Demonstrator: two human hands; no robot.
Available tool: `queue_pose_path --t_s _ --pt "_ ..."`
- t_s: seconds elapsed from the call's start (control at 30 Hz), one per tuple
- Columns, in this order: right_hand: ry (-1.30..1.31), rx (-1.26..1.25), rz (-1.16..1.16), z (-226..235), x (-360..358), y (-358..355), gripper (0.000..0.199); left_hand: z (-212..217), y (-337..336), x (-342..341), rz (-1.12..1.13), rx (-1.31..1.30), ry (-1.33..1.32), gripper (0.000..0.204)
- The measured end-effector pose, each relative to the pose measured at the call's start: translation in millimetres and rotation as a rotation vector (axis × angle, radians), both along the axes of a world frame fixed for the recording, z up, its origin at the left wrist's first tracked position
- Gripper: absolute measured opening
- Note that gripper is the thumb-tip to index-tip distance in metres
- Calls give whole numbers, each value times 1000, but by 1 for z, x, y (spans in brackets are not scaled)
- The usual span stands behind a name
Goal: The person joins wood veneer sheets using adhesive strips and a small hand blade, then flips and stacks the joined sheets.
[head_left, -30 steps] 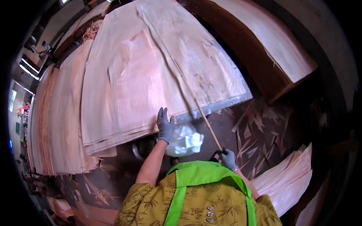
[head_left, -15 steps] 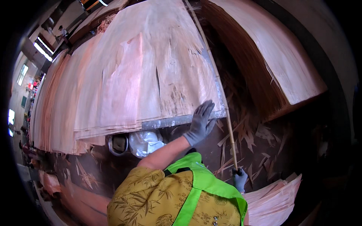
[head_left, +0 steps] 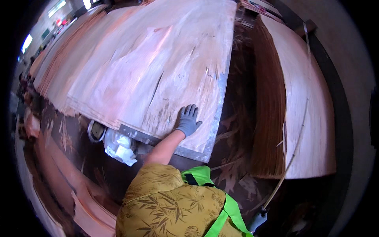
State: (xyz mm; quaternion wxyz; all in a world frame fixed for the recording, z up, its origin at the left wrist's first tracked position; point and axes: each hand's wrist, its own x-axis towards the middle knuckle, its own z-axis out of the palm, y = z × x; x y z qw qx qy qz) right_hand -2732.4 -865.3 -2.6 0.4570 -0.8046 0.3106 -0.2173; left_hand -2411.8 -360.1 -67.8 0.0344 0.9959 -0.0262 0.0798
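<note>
A large pinkish veneer sheet (head_left: 158, 71) lies on a metal-edged table (head_left: 213, 136). My left hand (head_left: 187, 121), in a grey glove, rests flat with fingers spread on the sheet near its front right corner. My right hand (head_left: 256, 222), also gloved, is low at the bottom right and is closed around the end of a long thin stick (head_left: 299, 130). The stick runs up and away over a second stack of veneer (head_left: 306, 98) on the right. My yellow patterned sleeve and green vest fill the lower middle.
A crumpled white plastic bag (head_left: 118, 147) and a round roll (head_left: 94, 131) sit under the table's front edge. Veneer scraps (head_left: 233, 170) litter the dark floor between the two stacks. More veneer stacks (head_left: 51, 67) stretch off to the left, with loose strips (head_left: 79, 197) at the lower left.
My left hand has moved from the sheet's front edge onto its surface near the right corner. The stick has swung from over the big sheet to the right-hand stack.
</note>
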Motion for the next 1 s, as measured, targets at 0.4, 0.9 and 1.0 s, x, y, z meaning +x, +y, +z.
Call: queue_pose_path --t_s 0.4,0.9,1.0 --pt "248 -114 71 -6 287 -231 32 282 -180 48 -617 -1312 -288 47" --pt "214 -579 474 18 541 -178 25 390 -371 149 -1144 -2002 -511 50" --pt "189 -538 547 12 578 -167 26 388 -360 193 -1057 -1888 -517 50"
